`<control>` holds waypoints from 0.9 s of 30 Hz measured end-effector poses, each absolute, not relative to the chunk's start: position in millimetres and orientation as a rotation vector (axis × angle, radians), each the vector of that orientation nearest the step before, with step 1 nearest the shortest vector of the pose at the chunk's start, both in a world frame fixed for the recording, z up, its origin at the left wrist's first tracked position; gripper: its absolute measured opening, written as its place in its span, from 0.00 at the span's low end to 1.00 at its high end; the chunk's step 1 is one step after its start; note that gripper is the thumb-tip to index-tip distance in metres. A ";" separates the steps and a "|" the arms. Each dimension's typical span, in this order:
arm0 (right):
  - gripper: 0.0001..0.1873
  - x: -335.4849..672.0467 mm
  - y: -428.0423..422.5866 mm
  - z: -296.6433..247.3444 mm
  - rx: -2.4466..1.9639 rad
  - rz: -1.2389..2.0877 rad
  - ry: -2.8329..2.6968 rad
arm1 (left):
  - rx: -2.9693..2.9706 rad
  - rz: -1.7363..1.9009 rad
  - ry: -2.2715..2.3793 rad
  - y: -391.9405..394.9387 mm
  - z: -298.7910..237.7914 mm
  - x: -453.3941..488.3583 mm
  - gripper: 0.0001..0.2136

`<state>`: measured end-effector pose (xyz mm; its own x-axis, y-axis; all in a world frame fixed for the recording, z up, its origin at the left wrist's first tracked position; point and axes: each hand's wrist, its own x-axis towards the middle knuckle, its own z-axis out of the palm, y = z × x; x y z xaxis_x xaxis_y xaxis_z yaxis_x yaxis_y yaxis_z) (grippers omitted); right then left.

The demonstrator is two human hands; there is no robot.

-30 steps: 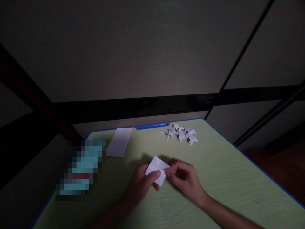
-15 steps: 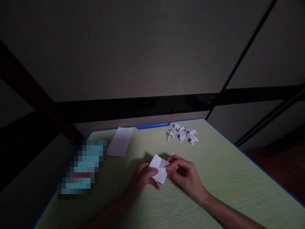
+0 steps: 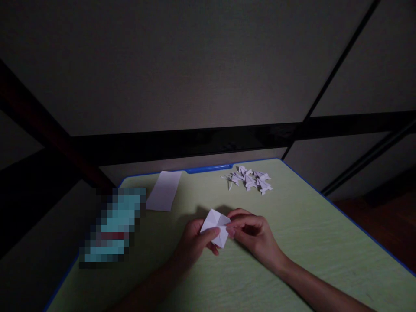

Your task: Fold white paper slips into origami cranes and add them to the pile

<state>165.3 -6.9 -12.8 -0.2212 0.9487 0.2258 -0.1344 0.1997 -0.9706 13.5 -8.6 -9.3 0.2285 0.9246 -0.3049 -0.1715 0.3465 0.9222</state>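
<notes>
Light was dim and fine detail poor throughout.

Lower centre of the frame: the folded white paper (image 3: 216,224) was held low over the green bench (image 3: 308,242), pinched between both hands. The left hand (image 3: 194,241) gripped its left side with the thumb on top. The other fingers were curled underneath and mostly hidden by the paper. The right hand (image 3: 254,237) gripped the right side with the tips of thumb and forefinger, the remaining fingers bent in toward the palm. Creases met near the middle of the paper, and its lower corner pointed down between the two thumbs. Whether that corner touched the bench could not be told. The underside of the paper was hidden.

Both forearms were cut off by the lower edge of the frame.

Up and to the left of the hands, a flat white sheet (image 3: 163,196) lay near the far edge of the bench, well apart from them. Up and to the right lay a cluster of small folded paper figures (image 3: 250,180). The pieces overlapped, too small to count or to make out their shapes. A blue rim (image 3: 208,168) ran along the far edge, thicker between the sheet and the cluster.

At the left of the frame, a pixelated block (image 3: 113,225), teal with a reddish band, covered the bench's left edge. What lay under it could not be made out. The near corners of the bench were out of frame.

Behind the bench stood a grey wall (image 3: 195,65) crossed by a dark beam (image 3: 182,145).
</notes>
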 end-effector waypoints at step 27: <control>0.01 167.9 -5.0 -5.4 -0.761 1.397 -1.400 | 0.947 1.003 1.063 -10.8 -8.4 12.0 0.08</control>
